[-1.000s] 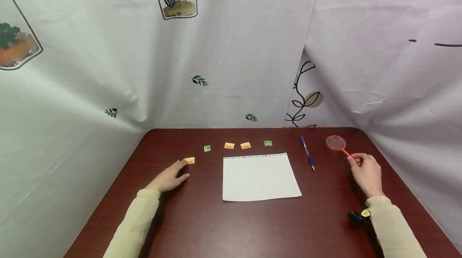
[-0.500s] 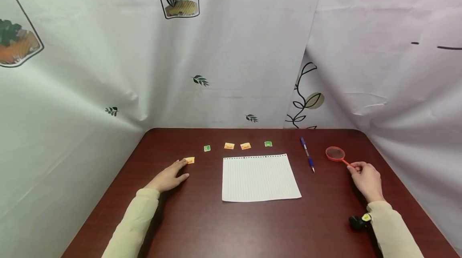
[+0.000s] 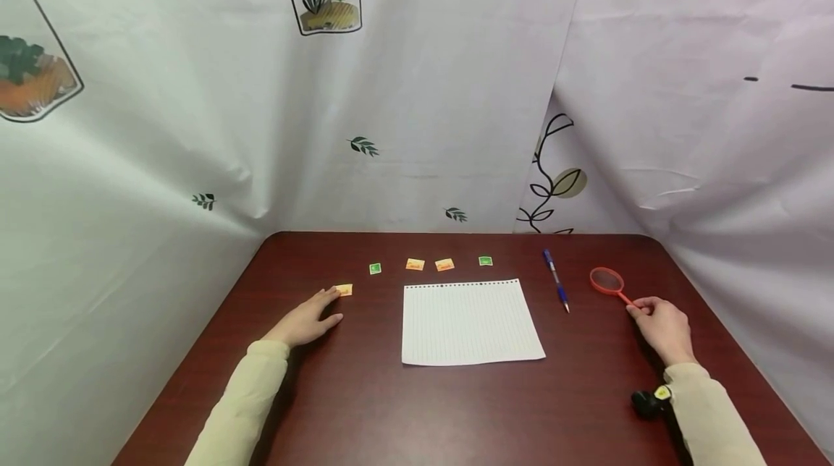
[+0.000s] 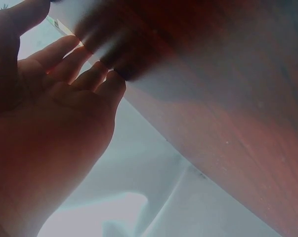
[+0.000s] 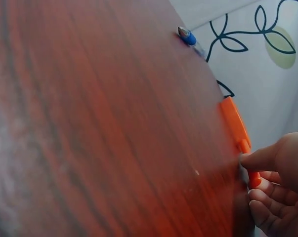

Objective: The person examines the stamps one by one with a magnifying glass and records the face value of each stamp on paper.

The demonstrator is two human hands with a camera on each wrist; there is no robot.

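In the head view the left hand [image 3: 305, 319] lies on the table at the left, fingers extended, its fingertips on the edge of an orange stamp-like piece [image 3: 345, 290]. The left wrist view shows the same hand [image 4: 64, 98] with fingers spread slightly. At the right, the right hand [image 3: 666, 328] pinches the handle of a red magnifying glass [image 3: 607, 281], whose lens points up and left. In the right wrist view, thumb and fingers of that hand [image 5: 282, 182] grip the orange-red handle [image 5: 254, 178].
Lined paper [image 3: 470, 323] lies mid-table. Behind it are two orange pieces [image 3: 415, 264] [image 3: 445, 264] and two green ones [image 3: 375, 268] [image 3: 485, 261]. A blue pen [image 3: 556, 281] lies between the paper and magnifying glass. Printed curtains [image 3: 417, 90] surround the table [image 3: 456, 415].
The right hand and the magnifying glass have moved toward the near side of the table, mostly in the first half second. The left hand stays on the orange piece.
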